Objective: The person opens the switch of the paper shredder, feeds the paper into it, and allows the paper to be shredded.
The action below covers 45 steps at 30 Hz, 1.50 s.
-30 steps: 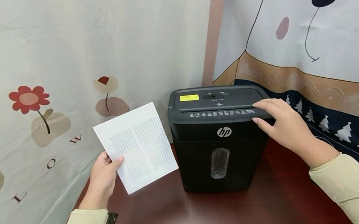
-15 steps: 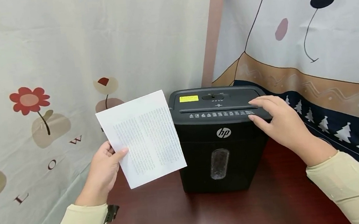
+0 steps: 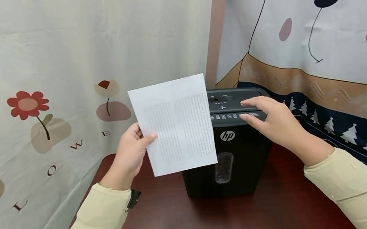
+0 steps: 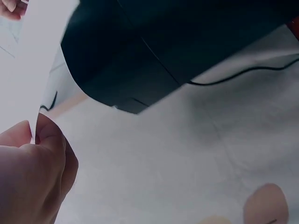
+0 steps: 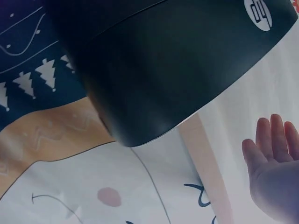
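A white sheet of paper [image 3: 178,126] with faint columns of print stands nearly upright in the head view. My left hand [image 3: 131,149] pinches its left edge, thumb on the near face and fingers behind. In the left wrist view the paper [image 4: 32,60] rises from between the thumb and fingers of the left hand [image 4: 32,168]. Behind the sheet is a black HP paper shredder [image 3: 241,153], its left half partly covered by the paper. My right hand [image 3: 273,122] hovers over the right end of the shredder's top, fingers and thumb spread apart and holding nothing.
The shredder stands on a dark red-brown table [image 3: 181,219]. A white curtain [image 3: 62,49] with printed flowers is close behind and to the left. At the right hangs a bear-print cloth [image 3: 330,39]. A black cord [image 4: 243,74] runs behind the shredder.
My left hand has carried the paper right and up, turning it more upright, until it overlaps the shredder's left side. The right hand has shifted slightly left over the shredder's top.
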Each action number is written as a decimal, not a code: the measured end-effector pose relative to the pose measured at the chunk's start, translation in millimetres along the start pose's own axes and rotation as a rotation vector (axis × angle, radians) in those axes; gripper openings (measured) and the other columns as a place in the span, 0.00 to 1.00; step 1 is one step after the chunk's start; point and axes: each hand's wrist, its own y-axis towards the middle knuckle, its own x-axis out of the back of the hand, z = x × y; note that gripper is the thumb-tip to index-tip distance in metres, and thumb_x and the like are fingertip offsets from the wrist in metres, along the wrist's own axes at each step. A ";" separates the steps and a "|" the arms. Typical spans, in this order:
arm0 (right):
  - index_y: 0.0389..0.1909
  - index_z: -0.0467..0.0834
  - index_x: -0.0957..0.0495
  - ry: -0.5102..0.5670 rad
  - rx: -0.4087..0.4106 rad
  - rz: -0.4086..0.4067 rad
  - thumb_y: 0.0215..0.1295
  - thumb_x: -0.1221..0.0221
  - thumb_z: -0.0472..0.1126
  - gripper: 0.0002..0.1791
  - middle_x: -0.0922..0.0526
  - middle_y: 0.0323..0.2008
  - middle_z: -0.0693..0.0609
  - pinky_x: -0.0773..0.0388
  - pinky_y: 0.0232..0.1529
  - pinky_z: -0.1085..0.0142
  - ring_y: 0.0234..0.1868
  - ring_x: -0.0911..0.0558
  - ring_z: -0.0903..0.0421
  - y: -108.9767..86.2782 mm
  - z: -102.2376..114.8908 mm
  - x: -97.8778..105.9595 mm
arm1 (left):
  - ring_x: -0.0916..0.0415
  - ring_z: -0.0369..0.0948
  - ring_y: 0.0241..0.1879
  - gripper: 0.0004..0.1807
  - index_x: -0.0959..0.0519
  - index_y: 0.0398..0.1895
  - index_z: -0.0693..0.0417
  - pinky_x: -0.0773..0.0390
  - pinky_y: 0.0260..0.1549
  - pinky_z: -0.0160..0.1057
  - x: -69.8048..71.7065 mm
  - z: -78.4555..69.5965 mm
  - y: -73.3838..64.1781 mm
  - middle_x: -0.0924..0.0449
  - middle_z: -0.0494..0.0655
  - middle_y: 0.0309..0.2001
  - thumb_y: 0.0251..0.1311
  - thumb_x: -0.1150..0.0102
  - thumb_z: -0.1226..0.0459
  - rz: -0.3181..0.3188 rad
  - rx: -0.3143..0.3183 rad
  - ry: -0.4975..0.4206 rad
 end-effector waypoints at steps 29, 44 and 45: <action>0.49 0.39 0.19 0.334 -0.277 0.058 0.66 0.39 0.47 0.18 0.15 0.45 0.44 0.23 0.48 0.64 0.44 0.18 0.56 20.8 26.5 4.7 | 0.26 0.44 0.52 0.20 0.32 0.60 0.62 0.29 0.52 0.41 -45.9 -52.0 14.7 0.25 0.53 0.56 0.65 0.46 0.73 0.037 -0.072 0.050; 0.41 0.35 0.22 0.538 -0.284 -0.053 0.65 0.39 0.40 0.11 0.17 0.30 0.70 0.23 0.41 0.77 0.37 0.19 0.67 29.8 21.2 23.0 | 0.24 0.41 0.52 0.18 0.30 0.57 0.62 0.29 0.54 0.40 -56.2 -81.0 27.1 0.22 0.51 0.55 0.64 0.47 0.73 0.067 -0.143 0.126; 0.40 0.36 0.22 0.535 -0.286 -0.054 0.65 0.39 0.40 0.10 0.17 0.30 0.70 0.23 0.41 0.77 0.37 0.19 0.67 30.4 21.0 24.1 | 0.24 0.41 0.52 0.18 0.30 0.57 0.62 0.29 0.54 0.40 -56.6 -82.9 28.1 0.22 0.51 0.55 0.64 0.47 0.73 0.069 -0.144 0.128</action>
